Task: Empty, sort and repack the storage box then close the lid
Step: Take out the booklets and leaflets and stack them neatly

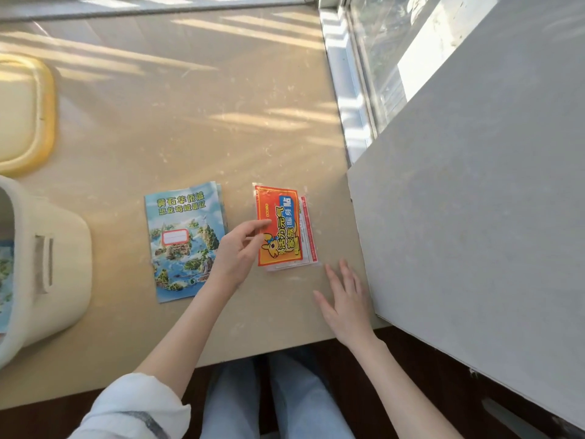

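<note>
Beige table (196, 122) by a sunlit window, with items laid out beside the storage box (60, 264).
The box is seen at the left edge, with its yellow-rimmed lid (34, 115) set behind it. A notebook (183, 239) is placed between the box and an orange packet (280, 229), which is touched by the loosely extended left hand (239, 251). The right hand (345, 299) is laid flat on the table, grasping nothing.

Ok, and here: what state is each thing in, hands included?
storage box: open, lid off, not yet emptied.
lid: off, lying on the table beyond the box.
blue booklets: stacked flat on the table.
orange packets: stacked flat on the table.
left hand: open, fingertips touching the orange packets.
right hand: open, fingers straight, over the table.
</note>
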